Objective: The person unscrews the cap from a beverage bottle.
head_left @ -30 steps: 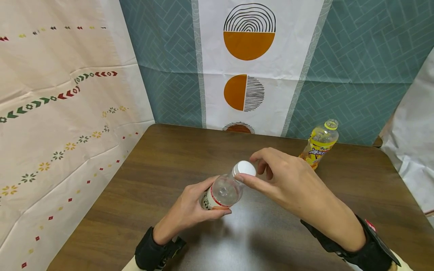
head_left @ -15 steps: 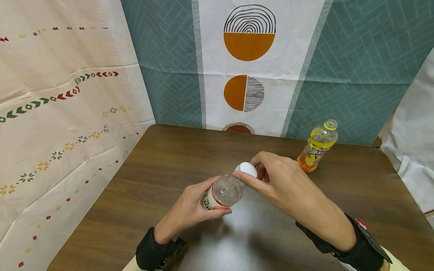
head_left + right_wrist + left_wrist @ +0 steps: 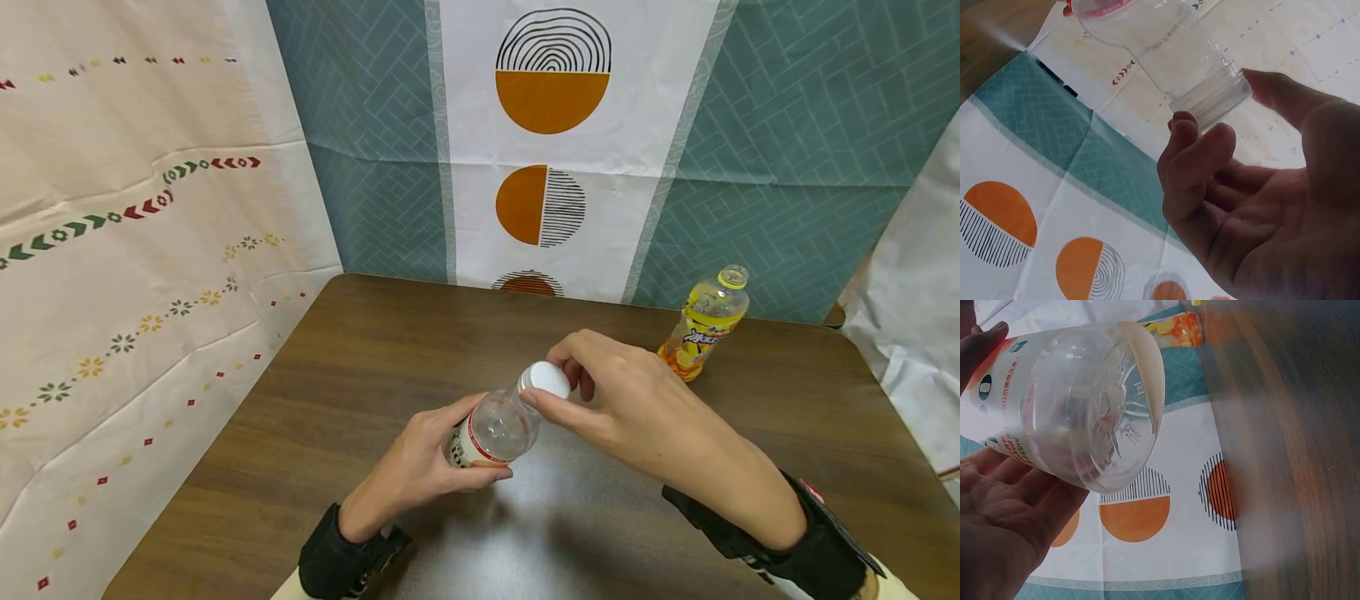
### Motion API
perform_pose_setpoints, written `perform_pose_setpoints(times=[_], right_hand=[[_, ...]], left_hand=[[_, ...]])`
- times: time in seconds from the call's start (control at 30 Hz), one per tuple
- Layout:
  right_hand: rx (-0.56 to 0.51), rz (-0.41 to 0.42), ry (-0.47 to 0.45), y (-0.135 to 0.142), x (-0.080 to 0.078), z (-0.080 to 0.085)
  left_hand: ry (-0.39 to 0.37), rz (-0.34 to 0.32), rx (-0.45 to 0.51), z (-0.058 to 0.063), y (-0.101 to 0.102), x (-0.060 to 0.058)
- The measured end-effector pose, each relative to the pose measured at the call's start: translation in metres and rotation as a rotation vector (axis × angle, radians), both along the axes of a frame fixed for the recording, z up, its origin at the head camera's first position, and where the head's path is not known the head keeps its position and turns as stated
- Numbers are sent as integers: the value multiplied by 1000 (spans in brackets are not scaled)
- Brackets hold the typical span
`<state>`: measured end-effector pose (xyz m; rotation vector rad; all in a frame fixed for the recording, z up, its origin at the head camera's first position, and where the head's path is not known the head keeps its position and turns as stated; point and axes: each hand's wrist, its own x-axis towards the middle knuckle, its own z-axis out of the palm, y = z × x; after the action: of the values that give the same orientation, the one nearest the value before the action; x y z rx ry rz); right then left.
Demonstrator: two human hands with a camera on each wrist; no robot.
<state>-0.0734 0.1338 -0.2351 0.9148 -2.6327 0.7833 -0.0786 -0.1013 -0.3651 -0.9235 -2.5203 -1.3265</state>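
A clear plastic bottle [image 3: 501,423] with a white label and red band is tilted above the table, its neck toward the upper right. My left hand [image 3: 420,458] grips it round the label, thumb on the near side. On the neck sits a white ribbed cap [image 3: 550,380], which my right hand [image 3: 637,400] pinches between thumb and index finger. The right wrist view shows the thumb and index finger on opposite sides of the cap [image 3: 1222,97]. In the left wrist view, the bottle's base [image 3: 1116,412] faces the camera, with a pale beige crescent inside along one side.
A second bottle [image 3: 701,329] with a yellow label and no cap stands at the back right of the brown wooden table [image 3: 360,358]. Patterned cloths [image 3: 375,167] hang behind the table and along its left side.
My right fingers came in onto the cap, then the right wrist swung back outward to the right. The cap and bottle shifted only slightly; my left hand kept its grip.
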Motion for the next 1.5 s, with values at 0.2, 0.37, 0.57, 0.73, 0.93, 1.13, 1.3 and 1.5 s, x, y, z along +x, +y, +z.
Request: perform_pose_setpoints(times=[0.2,0.37,0.57,0.73,0.93,1.13,1.3,1.5], right_hand=[[27,66,50,4,-1,3],[49,102,49,8,-1,5],[46,187,47,13,-1,6],[60,215,48,15,-1,7],[65,177,36,16,1,9],[46,62,-12,12,3,13],[54,-77,-33,7,2,16],[97,-168,-95,0,5,12]], left_hand=[[-22,-7,-6,-3,-1,-1],[-17,-19,-3,-4,-1,-2],[-14,-38,4,-4,0,-2],[-8,-52,10,-3,-1,-2],[-15,-57,30,11,2,4],[-16,-46,35,30,6,12],[2,-38,32,29,7,12],[29,-24,22,10,4,4]])
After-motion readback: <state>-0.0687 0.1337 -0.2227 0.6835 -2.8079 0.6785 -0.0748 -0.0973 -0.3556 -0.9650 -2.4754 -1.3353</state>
